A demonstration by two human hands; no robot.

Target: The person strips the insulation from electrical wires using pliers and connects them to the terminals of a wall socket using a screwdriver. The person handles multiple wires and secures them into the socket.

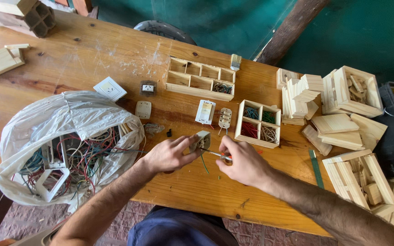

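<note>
At the left of the wooden surface (92, 54) a white plastic bag (64, 118) lies open, spilling tangled coloured wires and white switch frames; a stray loop could snag the left forearm lying beside it and drag the bag toward the near edge. Just right of the bag, the left hand (167, 155) is curled palm-in, fingers and thumb pinched around a small pale switch module (201, 140) held just above the surface, near its middle. The grip takes only one end of the module, so pressure from the tool could twist it loose. The right hand (245, 164) is closed around a small screwdriver (217, 155), wrist bent inward, its tip aimed left into the module; if the tip slips off, it would likely jab the left fingers right next to it. A green wire (204, 163) hangs from the module. Just beyond the right hand, a wooden four-compartment tray (258, 123) holds sorted wire, near enough for a knuckle to knock it.
</note>
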